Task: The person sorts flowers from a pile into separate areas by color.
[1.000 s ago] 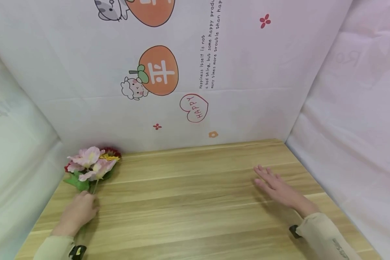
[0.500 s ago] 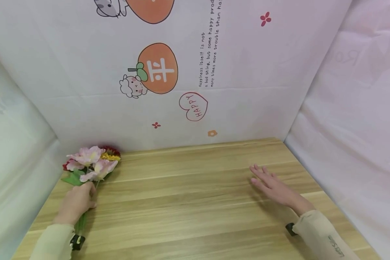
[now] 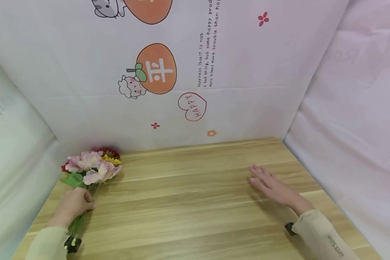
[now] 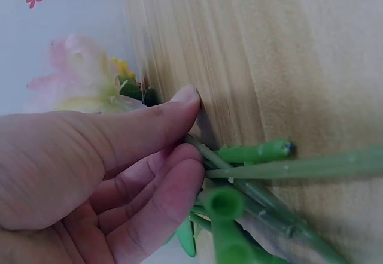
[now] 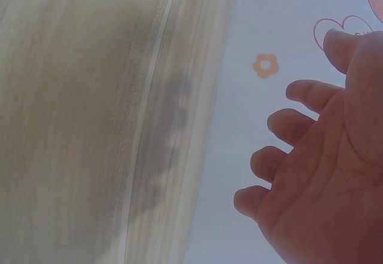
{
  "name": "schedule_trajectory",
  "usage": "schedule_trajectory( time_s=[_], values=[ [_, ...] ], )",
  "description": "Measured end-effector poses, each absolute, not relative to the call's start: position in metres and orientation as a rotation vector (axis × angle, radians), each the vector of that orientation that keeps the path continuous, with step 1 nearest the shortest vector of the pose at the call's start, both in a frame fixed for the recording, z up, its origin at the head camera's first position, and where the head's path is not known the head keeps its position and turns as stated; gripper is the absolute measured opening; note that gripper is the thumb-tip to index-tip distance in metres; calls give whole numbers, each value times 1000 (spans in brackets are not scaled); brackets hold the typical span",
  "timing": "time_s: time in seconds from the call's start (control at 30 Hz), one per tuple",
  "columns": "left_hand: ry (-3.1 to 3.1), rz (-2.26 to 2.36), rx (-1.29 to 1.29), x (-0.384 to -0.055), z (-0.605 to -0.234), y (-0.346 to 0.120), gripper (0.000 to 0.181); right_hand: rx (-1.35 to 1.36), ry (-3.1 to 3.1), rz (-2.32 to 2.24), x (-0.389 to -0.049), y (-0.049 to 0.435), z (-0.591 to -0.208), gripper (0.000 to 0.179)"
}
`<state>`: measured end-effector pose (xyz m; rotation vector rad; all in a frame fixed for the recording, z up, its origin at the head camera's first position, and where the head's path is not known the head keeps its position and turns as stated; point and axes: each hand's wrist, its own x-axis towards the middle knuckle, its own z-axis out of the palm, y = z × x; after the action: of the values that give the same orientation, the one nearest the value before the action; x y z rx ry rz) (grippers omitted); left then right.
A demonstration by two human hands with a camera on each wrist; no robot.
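Note:
A bunch of artificial flowers, with pink, red and yellow heads, lies at the table's back left corner. Its green plastic stems fan out toward the front, some crossing each other. My left hand pinches stems just below the blooms. Thumb and curled fingers close around a thin stem in the left wrist view, where a pink bloom shows behind the hand. On the other side, my right hand hovers over the table with fingers straight, holding nothing; its palm shows in the right wrist view.
The wood-grain table ends at a white printed cloth hanging behind it. White cloth walls stand along the left and right sides. Both wrists carry a dark strapped device.
My left hand moved up along the stems toward the blooms, then drew slightly back, its fingers now pinching stems. The pink blooms shifted a little. The right hand has hardly moved.

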<state>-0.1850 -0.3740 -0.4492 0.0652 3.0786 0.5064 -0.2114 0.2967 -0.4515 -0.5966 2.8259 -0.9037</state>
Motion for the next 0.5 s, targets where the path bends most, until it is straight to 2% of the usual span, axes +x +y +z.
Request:
schedule_trajectory(
  time_s=[0.5],
  values=[
    [3032,531,74,-184,-451,-373,25,-561,2840,-923,-203,310,-452,62]
  ],
)
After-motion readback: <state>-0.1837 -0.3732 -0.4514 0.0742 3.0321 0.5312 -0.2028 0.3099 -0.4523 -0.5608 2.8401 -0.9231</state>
